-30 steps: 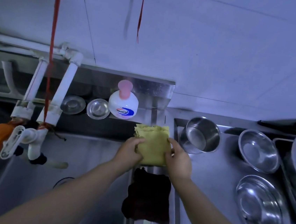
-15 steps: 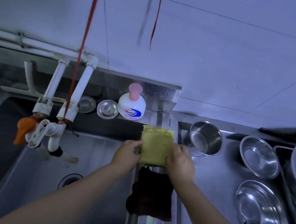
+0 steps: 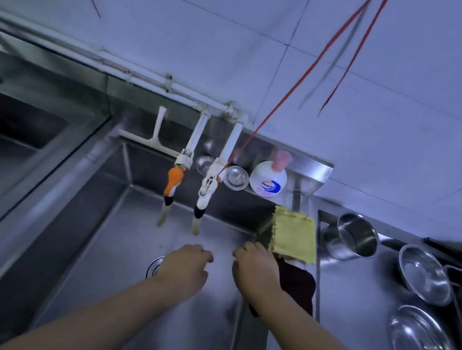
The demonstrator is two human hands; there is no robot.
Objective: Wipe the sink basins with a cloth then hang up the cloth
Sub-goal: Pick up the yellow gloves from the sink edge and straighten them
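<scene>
the yellow cloth (image 3: 294, 236) hangs folded over the steel divider (image 3: 309, 271) at the right edge of the sink basin (image 3: 119, 248), its far end near the back ledge and its left flap dropping down the inner wall of the basin. just in front of it a dark cloth (image 3: 297, 287) is draped over the same divider, its far edge touching or slightly tucked under the yellow one.

both hands hover over the basin, apart from each other. the left hand (image 3: 184, 268) is above the drain (image 3: 156, 266), fingers loosely curled and holding nothing. the right hand (image 3: 256, 271) sits just beside the near left corner of the yellow cloth, knuckles up, fingers bent and empty; whether its fingertips touch the cloth cannot be told.

at the back of the basin 2 taps hang down, 1 with an orange handle (image 3: 173, 180) and 1 white (image 3: 208, 184). a white soap bottle (image 3: 268, 178) with a pink pump stands on the back ledge beside a small steel bowl (image 3: 235, 177). on the counter to the right are a steel pot (image 3: 352, 240) and 2 steel bowls (image 3: 424, 275).
</scene>
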